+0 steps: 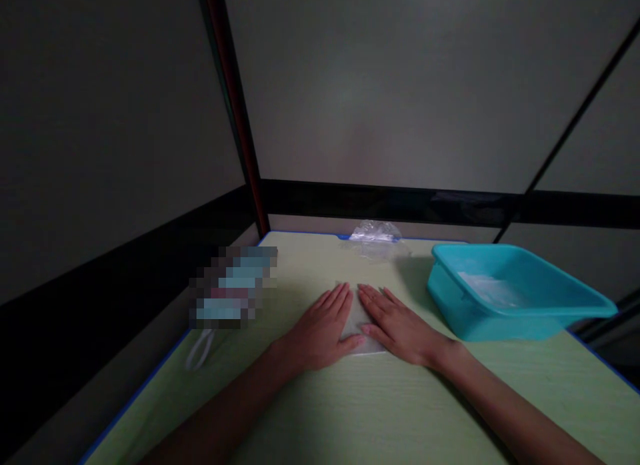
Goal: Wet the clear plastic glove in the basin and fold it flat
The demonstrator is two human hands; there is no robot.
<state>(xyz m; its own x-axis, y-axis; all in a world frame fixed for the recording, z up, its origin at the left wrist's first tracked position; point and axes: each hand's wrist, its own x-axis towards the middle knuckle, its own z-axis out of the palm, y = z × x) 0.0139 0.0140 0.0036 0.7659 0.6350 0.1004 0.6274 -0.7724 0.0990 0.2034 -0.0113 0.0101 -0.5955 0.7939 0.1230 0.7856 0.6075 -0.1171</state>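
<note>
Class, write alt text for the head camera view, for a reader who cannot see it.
Two bare hands, left and right, press flat on a thin pale sheet on a table, beside a turquoise basin.

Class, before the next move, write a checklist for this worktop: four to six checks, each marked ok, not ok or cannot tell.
1. Left hand and right hand flat on the pale sheet: ok.
2. Sheet fully uncovered for inspection: not ok, the hands cover parts.
3. Turquoise basin apart from the right hand: ok.
4. Clear plastic away from the hands, by the table's far edge: ok.
5. Pixelated item identified: cannot tell.
</note>
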